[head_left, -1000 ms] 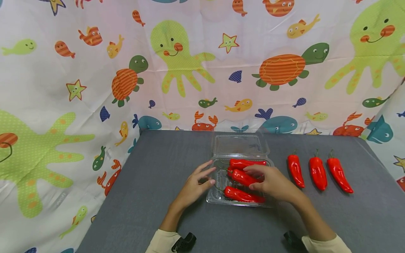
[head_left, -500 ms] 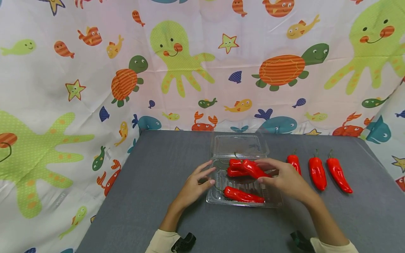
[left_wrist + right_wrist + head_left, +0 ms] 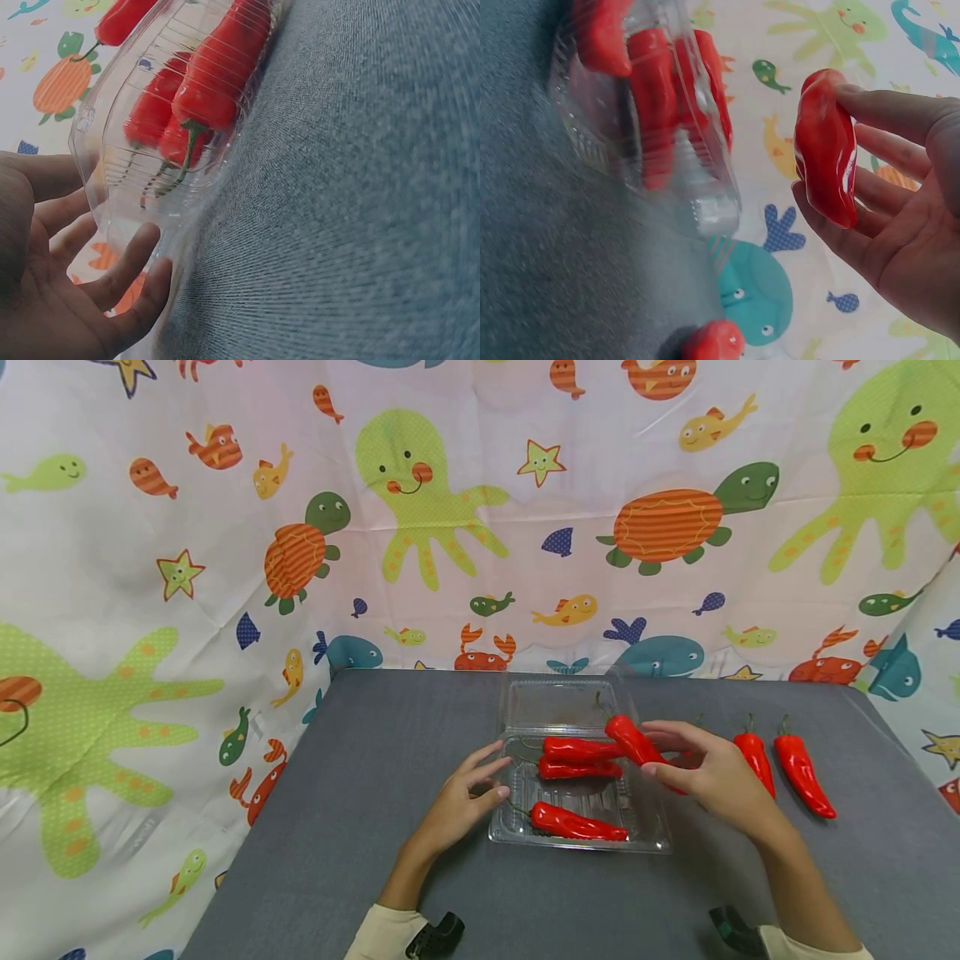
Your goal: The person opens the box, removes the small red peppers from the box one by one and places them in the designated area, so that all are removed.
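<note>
The right hand [image 3: 708, 772] pinches a shiny red pepper with a thin green stem [image 3: 636, 742] between thumb and fingers and holds it up in the air, over the right edge of the clear plastic box with a flipped-open lid [image 3: 647, 837]. The grip looks light, and the pepper is smooth, so it could slip out and fall on the grey tabletop [image 3: 375, 827] or bump the box wall. Three more red peppers lie inside the box [image 3: 581, 758], close together, and a drop could knock them. The left hand [image 3: 457, 802] is open, with relaxed fingers [image 3: 124, 270] touching the left wall of the box. It does not hold the box tight, so a bump from the right could slide the light box away. Two other red peppers [image 3: 802, 764] lie on the tabletop just right of the right hand, and its arm could push them if it swings that way.
</note>
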The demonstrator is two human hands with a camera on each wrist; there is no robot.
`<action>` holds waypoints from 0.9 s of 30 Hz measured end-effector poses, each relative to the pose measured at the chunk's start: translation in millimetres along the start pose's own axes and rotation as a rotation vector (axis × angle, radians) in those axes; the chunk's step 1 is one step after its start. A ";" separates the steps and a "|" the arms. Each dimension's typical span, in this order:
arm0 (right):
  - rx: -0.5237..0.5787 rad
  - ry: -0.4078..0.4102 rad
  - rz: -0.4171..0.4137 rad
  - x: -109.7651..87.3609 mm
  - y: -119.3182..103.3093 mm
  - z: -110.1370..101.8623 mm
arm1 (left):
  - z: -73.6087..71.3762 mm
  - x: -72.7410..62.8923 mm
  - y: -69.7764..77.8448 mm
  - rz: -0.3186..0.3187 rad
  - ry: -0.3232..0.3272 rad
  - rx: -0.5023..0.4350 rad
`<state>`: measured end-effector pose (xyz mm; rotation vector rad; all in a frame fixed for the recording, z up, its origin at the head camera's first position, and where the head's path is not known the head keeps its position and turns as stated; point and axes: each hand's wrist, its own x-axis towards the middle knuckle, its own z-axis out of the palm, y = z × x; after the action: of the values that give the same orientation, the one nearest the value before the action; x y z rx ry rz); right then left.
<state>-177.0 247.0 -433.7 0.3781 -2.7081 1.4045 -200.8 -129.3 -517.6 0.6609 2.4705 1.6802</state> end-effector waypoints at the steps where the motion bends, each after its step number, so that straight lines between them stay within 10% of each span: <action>1: -0.006 0.013 -0.002 -0.5 0.6 -2.2 | 0.0 0.1 -0.6 0.002 0.000 0.000; 27: -0.007 0.241 0.120 -12.6 34.6 -62.1 | -0.7 0.4 -1.9 0.015 0.000 -0.014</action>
<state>-176.6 318.9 -427.4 0.0408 -2.5753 1.3680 -202.0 -130.3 -519.0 0.6789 2.4576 1.7009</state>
